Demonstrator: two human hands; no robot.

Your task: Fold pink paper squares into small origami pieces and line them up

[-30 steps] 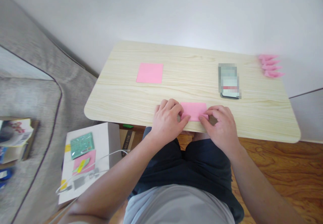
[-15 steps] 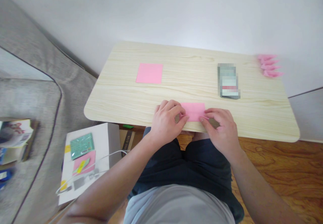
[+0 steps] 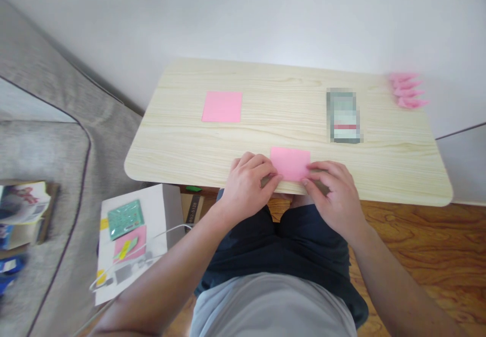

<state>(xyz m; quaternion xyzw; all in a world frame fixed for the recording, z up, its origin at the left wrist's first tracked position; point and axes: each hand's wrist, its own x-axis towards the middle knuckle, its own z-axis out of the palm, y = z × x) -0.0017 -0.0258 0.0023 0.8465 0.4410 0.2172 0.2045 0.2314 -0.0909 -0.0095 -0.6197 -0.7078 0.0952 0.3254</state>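
A pink sheet of paper (image 3: 290,163) lies at the near edge of the wooden table, between my hands. My left hand (image 3: 253,181) pinches its lower left corner between thumb and fingers. At the right side, my right hand (image 3: 331,187) grips the paper's lower right corner the same way. The near edge of the sheet is partly covered by my fingertips. Farther back on the left lies a flat pink square of paper (image 3: 222,107), which neither hand touches.
A blurred-out phone-like device (image 3: 345,116) lies right of centre on the table (image 3: 281,106). Folded pink paper pieces (image 3: 408,90) stand at the far right corner. Lower left, a white box (image 3: 152,202) carries a green packet (image 3: 125,219), pink paper and a white cable. A grey sofa (image 3: 45,149) stands left.
The pink paper between my hands looks taller and flatter now, its near-edge fold less raised. Both hands still hold its corners. The view has shifted slightly.
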